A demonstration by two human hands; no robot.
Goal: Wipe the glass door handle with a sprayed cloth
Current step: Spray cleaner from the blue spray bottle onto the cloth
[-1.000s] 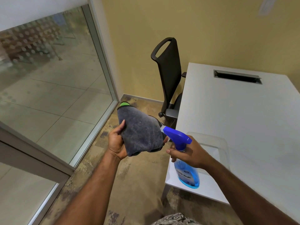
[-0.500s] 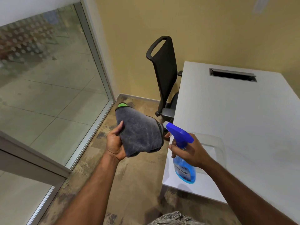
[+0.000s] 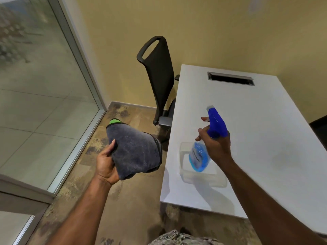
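The left hand (image 3: 107, 164) grips a folded grey cloth (image 3: 135, 150) from below and from the left, thumb against its left edge; the cloth stands up over the floor (image 3: 123, 206), beside the glass wall (image 3: 35, 103). The right hand (image 3: 216, 145) is closed around the neck of a blue spray bottle (image 3: 200, 156), held over a clear tray (image 3: 184, 175) on the white table (image 3: 265, 138), apart from the cloth. A black chair (image 3: 159, 76) stands behind.

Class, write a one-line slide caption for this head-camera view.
Left hand holds a grey cloth while right hand lifts a blue spray bottle over the white table.
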